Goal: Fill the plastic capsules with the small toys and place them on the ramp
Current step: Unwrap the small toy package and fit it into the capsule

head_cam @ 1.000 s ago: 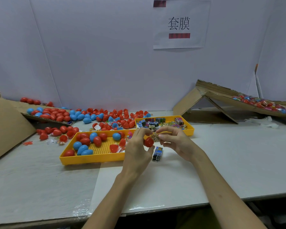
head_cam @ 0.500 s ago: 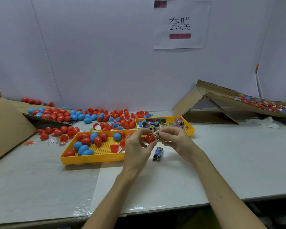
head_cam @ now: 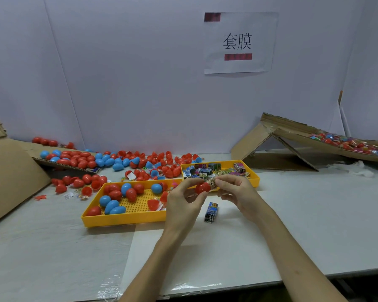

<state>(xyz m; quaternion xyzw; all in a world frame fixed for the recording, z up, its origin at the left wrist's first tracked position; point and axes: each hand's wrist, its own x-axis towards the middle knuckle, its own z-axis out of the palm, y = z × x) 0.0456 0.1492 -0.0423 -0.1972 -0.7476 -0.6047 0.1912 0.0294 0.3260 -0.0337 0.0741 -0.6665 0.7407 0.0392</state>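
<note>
My left hand (head_cam: pixel 183 198) pinches a red capsule half (head_cam: pixel 202 188) above the table, just in front of the trays. My right hand (head_cam: pixel 238 190) pinches a small printed toy packet (head_cam: pixel 212 182) whose end touches the capsule's opening. Another small toy (head_cam: pixel 211 212), blue and dark, lies on the table below my hands. A yellow tray (head_cam: pixel 122 220) at left holds red and blue capsules. A second yellow tray (head_cam: pixel 254 177) behind my hands holds several small toys. The cardboard ramp (head_cam: pixel 297 138) at right carries filled capsules.
Loose red and blue capsules (head_cam: pixel 118 161) lie heaped along the back wall and on a cardboard sheet (head_cam: pixel 13 177) at left. Crumpled plastic film (head_cam: pixel 358 168) lies under the ramp. A paper sign (head_cam: pixel 238 42) hangs on the wall. The table's front edge runs below my forearms.
Both hands rose slightly and the toy packet has been pressed closer against the red capsule half.
</note>
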